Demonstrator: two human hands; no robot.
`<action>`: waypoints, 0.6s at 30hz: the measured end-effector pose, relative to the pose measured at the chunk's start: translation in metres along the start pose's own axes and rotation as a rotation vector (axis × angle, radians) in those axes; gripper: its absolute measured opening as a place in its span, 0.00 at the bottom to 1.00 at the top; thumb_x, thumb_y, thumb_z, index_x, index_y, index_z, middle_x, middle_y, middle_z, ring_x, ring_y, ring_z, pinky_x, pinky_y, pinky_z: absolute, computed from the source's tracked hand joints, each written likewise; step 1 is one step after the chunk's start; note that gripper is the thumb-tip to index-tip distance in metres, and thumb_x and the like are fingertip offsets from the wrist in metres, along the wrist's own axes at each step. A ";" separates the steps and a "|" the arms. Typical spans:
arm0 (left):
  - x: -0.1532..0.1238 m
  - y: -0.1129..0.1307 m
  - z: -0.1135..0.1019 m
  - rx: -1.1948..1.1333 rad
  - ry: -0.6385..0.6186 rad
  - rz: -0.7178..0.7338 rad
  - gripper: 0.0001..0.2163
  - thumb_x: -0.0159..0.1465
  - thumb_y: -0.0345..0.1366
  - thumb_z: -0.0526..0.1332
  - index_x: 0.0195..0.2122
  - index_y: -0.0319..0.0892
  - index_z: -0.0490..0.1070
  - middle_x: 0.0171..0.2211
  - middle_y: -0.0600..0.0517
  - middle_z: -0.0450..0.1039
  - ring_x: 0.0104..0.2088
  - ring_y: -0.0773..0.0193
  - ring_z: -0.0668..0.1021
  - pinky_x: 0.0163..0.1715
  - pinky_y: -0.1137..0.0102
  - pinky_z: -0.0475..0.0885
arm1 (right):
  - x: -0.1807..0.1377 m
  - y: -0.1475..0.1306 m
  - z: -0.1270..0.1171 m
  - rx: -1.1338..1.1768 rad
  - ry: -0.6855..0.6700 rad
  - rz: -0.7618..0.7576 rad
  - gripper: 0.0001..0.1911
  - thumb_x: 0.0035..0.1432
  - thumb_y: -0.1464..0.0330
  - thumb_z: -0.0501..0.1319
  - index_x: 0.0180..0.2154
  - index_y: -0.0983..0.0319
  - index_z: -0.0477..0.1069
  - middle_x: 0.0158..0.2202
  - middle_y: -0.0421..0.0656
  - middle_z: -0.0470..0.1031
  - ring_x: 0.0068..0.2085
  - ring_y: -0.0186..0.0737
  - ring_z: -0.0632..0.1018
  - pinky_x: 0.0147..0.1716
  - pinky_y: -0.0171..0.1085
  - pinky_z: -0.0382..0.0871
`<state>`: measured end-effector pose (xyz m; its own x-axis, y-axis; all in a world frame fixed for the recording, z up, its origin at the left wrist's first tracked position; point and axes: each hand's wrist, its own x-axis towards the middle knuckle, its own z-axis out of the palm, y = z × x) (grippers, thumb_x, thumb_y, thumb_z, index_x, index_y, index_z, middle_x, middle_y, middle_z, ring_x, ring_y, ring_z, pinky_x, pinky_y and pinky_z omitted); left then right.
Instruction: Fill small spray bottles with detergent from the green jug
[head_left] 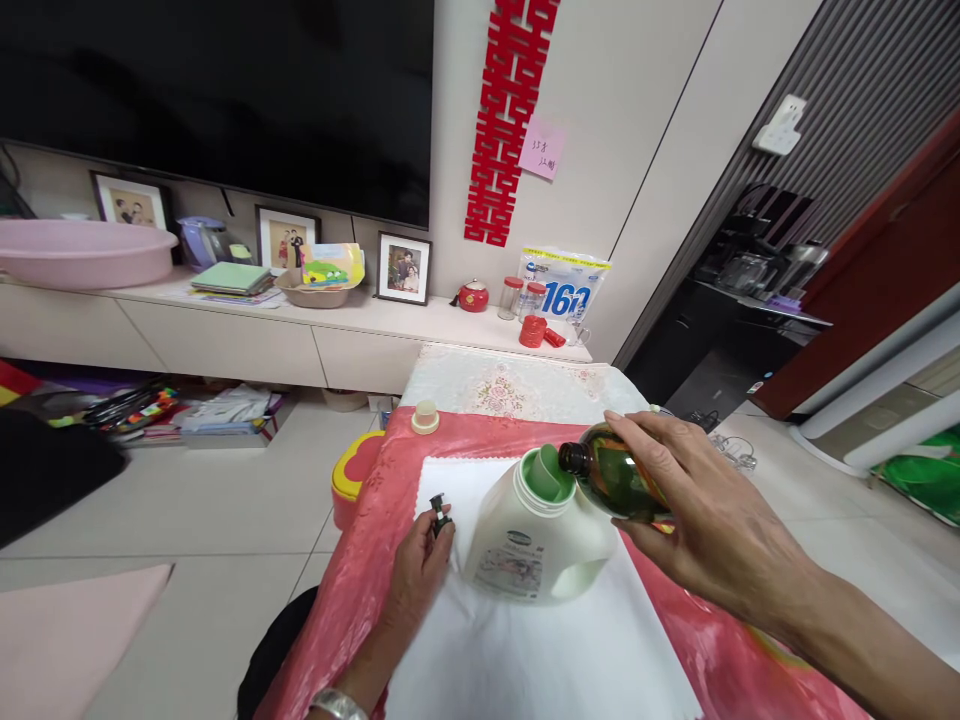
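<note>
This was a home, a living room by its look; a large dark television point(225, 90) hung on the far wall above a long low cabinet point(225, 345); framed family photographs point(405, 268) stood along the cabinet top, with a pink basin point(82, 255) at far left and a red teapot point(474, 296) and jars point(512, 297) to the right; a red double-happiness paper cut point(510, 110) was stuck to the wall; toys and books point(150, 408) lay on the tiled floor point(210, 510) at left; near, a table point(487, 428) in a red cloth carried a white detergent jug point(510, 535).
</note>
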<state>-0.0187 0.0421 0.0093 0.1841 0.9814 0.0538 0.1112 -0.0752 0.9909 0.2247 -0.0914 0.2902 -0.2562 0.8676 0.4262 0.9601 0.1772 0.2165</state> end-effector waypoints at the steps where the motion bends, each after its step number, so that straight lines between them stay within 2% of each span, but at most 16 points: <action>1: 0.000 0.000 0.000 0.002 -0.002 0.001 0.26 0.61 0.58 0.62 0.49 0.40 0.76 0.28 0.52 0.77 0.27 0.60 0.76 0.29 0.68 0.72 | 0.000 0.000 0.000 -0.006 -0.006 -0.001 0.37 0.63 0.67 0.58 0.71 0.60 0.51 0.60 0.55 0.64 0.59 0.56 0.69 0.52 0.57 0.73; 11: 0.000 0.001 0.000 0.011 0.002 0.022 0.25 0.61 0.57 0.61 0.47 0.40 0.77 0.27 0.51 0.77 0.28 0.59 0.78 0.30 0.68 0.73 | 0.002 0.000 -0.001 -0.058 0.024 -0.044 0.36 0.61 0.70 0.58 0.69 0.63 0.54 0.59 0.56 0.65 0.58 0.58 0.70 0.52 0.59 0.73; 18: 0.000 0.000 0.001 0.007 0.029 0.049 0.25 0.61 0.57 0.61 0.46 0.41 0.77 0.32 0.49 0.80 0.30 0.58 0.79 0.31 0.68 0.74 | 0.003 0.000 -0.002 -0.072 0.038 -0.055 0.34 0.61 0.70 0.58 0.68 0.63 0.55 0.58 0.57 0.66 0.56 0.58 0.70 0.50 0.58 0.74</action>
<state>-0.0175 0.0422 0.0087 0.1612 0.9812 0.1062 0.1094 -0.1247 0.9861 0.2235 -0.0896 0.2934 -0.3138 0.8389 0.4448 0.9342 0.1891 0.3024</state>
